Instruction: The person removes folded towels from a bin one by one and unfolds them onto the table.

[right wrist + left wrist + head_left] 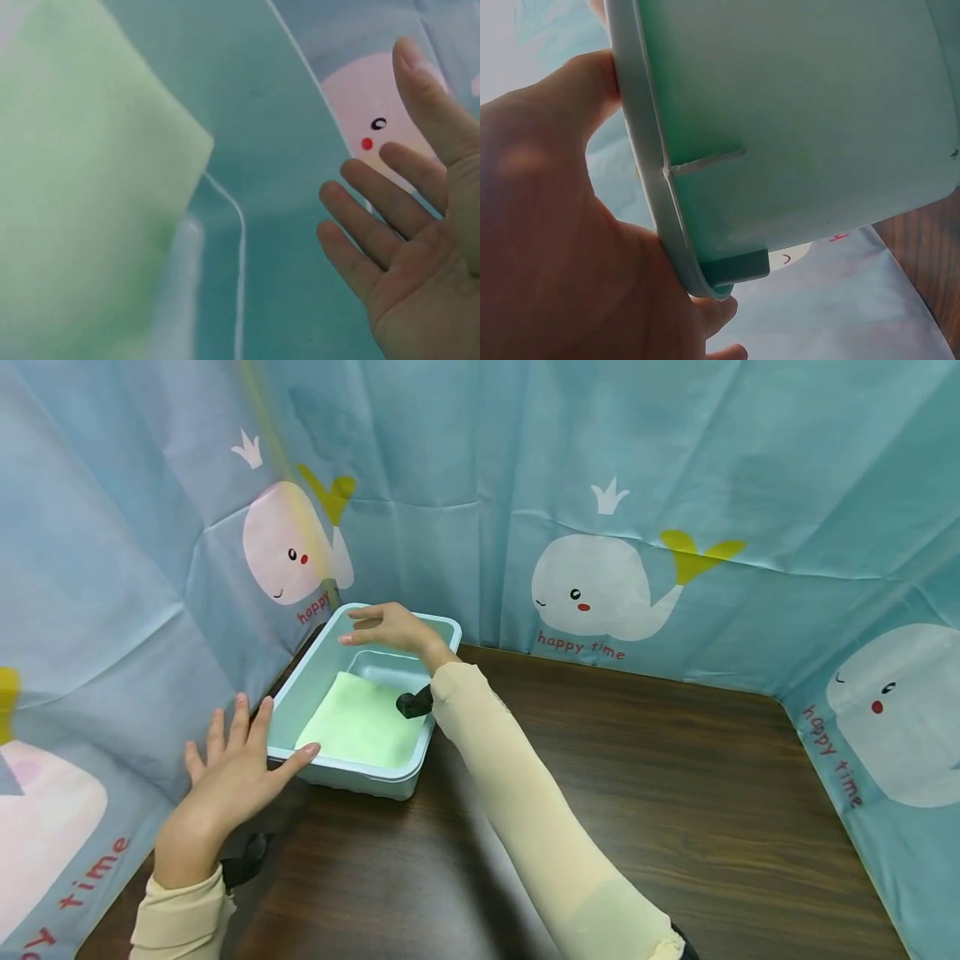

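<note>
A light blue-green plastic bin (352, 768) stands at the table's left corner. In it lies a flat pale green sheet (363, 718), paper or cloth, I cannot tell which. My left hand (232, 777) has its fingers spread at the bin's near left corner; in the left wrist view the thumb touches the rim (634, 112). Over the far part of the bin hovers my right hand (397, 628), fingers loosely extended. The right wrist view shows its palm (420, 300) holding nothing, apart from the sheet. Part of the bin's floor is hidden under the sheet.
A dark wood table (675, 793) extends to the right of the bin. Blue curtains (465, 460) printed with whales hang along the back, left and right edges. The bin stands close to the left curtain. A black wrist camera (415, 702) hangs under my right wrist.
</note>
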Demonstrator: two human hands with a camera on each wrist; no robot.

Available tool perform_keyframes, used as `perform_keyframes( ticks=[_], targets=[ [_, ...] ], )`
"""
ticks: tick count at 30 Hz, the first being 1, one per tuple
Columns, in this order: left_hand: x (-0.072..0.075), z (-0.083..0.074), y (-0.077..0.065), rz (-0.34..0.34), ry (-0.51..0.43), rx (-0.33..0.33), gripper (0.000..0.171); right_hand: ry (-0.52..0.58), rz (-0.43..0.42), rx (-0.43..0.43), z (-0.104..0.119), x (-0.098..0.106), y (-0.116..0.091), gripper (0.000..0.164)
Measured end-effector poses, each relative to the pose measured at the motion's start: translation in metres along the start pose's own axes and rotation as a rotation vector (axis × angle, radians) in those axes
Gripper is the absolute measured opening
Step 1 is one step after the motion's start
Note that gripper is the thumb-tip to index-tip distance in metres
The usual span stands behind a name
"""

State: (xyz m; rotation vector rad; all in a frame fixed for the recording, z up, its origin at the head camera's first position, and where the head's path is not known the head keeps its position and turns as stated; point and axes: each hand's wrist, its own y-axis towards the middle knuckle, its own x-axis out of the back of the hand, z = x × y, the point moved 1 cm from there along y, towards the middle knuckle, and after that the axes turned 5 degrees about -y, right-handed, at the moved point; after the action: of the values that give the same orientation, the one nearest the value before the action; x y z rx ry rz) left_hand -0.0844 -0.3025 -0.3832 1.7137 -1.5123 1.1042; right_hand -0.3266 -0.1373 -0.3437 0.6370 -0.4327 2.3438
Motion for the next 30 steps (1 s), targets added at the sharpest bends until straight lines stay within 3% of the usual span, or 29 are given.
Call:
perform_keyframes(
  ticks=[5, 15, 24, 30],
  targets=[
    [-0.001, 0.000, 0.001, -0.006, 0.000, 0.006, 0.109, 0.067, -0.079, -0.067, -0.005, -0.013, 0.007, 0.067],
    [-0.003, 0.002, 0.001, -0.030, -0.016, 0.016, 0.111, 0.161, -0.119, -0.152, -0.011, -0.036, 0.015, 0.065],
    [-0.002, 0.000, 0.000, -0.027, -0.021, 0.017, 0.109, 0.150, -0.114, -0.196, -0.020, -0.044, 0.023, 0.062],
    [-0.003, 0.001, 0.000, -0.014, -0.027, 0.017, 0.107, 0.100, -0.060, -0.271, -0.026, -0.051, 0.026, 0.062]
  ],
)
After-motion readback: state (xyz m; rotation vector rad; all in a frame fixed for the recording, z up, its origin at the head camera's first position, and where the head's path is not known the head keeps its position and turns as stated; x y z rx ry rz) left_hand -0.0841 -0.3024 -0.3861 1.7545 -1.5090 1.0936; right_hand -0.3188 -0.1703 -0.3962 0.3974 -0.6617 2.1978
